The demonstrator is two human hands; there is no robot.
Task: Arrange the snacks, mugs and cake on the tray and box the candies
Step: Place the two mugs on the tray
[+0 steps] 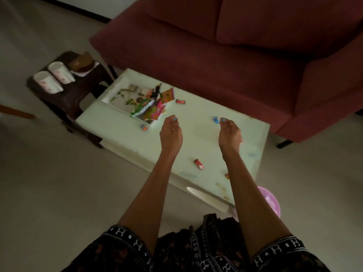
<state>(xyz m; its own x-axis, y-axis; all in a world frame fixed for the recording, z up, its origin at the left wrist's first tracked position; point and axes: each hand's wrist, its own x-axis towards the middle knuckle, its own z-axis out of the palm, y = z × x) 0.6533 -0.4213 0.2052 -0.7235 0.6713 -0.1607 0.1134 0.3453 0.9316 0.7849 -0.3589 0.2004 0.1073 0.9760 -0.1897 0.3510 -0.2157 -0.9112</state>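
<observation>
Both grips, L (170, 132) & R (229, 134), loose over table (225, 154) mid, near blue candy (215, 119).

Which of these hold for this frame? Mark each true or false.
1. Two white patterned mugs stand on the dark side stool. True.
2. The snack packets lie on the white floral tray. True.
3. The left hand holds the blue-wrapped candy. False: that candy lies on the pale table beside the right hand.
4. The mugs are on the tray. False: they are on the stool.
</observation>
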